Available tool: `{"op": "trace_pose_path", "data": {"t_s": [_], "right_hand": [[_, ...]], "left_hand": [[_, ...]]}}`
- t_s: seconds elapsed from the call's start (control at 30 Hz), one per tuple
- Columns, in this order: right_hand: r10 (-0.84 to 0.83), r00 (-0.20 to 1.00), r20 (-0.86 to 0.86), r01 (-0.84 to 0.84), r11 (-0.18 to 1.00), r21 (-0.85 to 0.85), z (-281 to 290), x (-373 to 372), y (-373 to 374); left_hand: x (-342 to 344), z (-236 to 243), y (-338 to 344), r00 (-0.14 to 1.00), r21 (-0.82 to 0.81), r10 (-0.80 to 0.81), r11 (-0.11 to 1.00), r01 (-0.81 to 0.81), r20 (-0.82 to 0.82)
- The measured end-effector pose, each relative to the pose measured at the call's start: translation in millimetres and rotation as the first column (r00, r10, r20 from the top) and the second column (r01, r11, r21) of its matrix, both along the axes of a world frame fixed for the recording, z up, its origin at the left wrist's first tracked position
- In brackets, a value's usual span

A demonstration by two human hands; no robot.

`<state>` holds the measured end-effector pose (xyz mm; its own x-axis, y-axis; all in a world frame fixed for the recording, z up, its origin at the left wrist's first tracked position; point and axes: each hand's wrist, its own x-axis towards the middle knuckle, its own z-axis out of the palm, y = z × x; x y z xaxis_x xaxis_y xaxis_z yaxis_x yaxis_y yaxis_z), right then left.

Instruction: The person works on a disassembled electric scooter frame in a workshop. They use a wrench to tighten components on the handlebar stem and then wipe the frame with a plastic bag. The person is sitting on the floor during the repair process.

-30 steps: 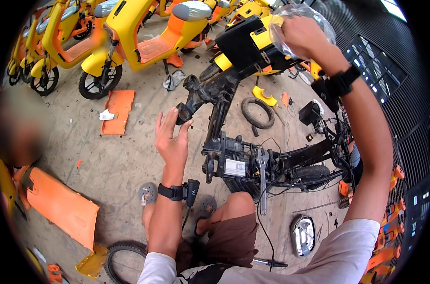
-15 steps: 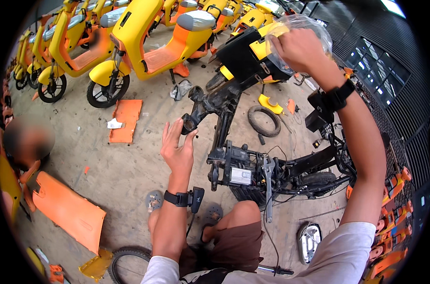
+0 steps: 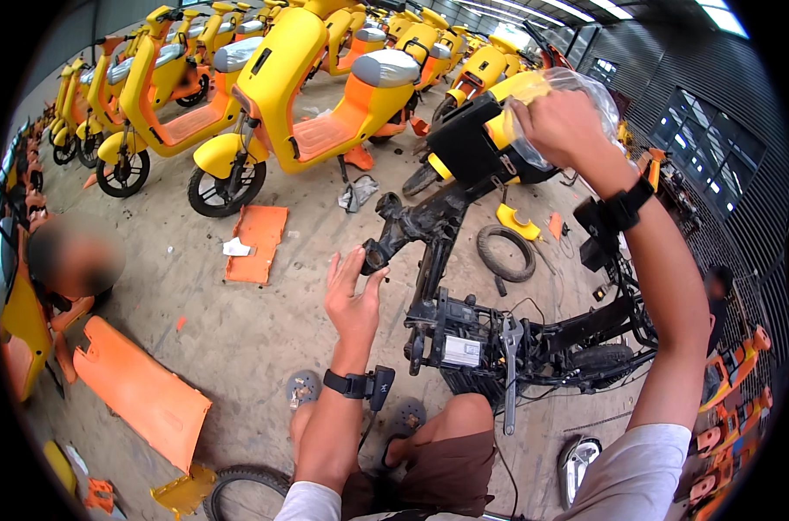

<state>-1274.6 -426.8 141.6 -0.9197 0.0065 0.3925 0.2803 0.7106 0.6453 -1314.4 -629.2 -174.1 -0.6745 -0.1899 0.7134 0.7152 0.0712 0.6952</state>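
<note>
My left hand [image 3: 353,304] is open, its fingers spread at the lower end of a tube on a stripped black scooter frame [image 3: 438,221]. The fingertips seem to touch the rim of that tube. Up at the right, my right hand [image 3: 561,128] is closed on a crumpled clear plastic bag [image 3: 598,104], which partly surrounds it. The bag is beside a black box [image 3: 468,146] and yellow bodywork. A long silver wrench [image 3: 511,382] lies across the frame, next to a metal-cased part [image 3: 462,351] among cables.
Rows of yellow-and-orange scooters [image 3: 281,95] stand behind. Orange panels [image 3: 142,391] and a loose tyre [image 3: 505,253] lie on the concrete floor. Another wheel [image 3: 238,495] is near my feet. At the left is a person [image 3: 73,256]; another [image 3: 718,295] is at the far right.
The view has shifted, so the scene sits farther right and lower. My left hand stays at the tube, and my right hand stays closed on the plastic bag.
</note>
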Motion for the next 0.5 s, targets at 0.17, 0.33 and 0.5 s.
{"op": "trace_pose_path", "data": {"t_s": [0.17,0.33,0.5], "right_hand": [[-0.128,0.973,0.192,0.135,0.991,-0.022,17,-14,-5],[0.004,0.999,-0.042,-0.007,0.998,-0.063,6,7,-14],[0.309,0.948,-0.081,-0.301,0.949,0.094,-5,17,3]], "left_hand": [[2,1,1,0.999,-0.001,-0.022,1.0,0.022,0.023],[1,2,-2,1.0,-0.012,-0.016,1.0,0.016,0.012],[1,1,0,1.0,-0.001,0.018,1.0,-0.018,0.005]]}}
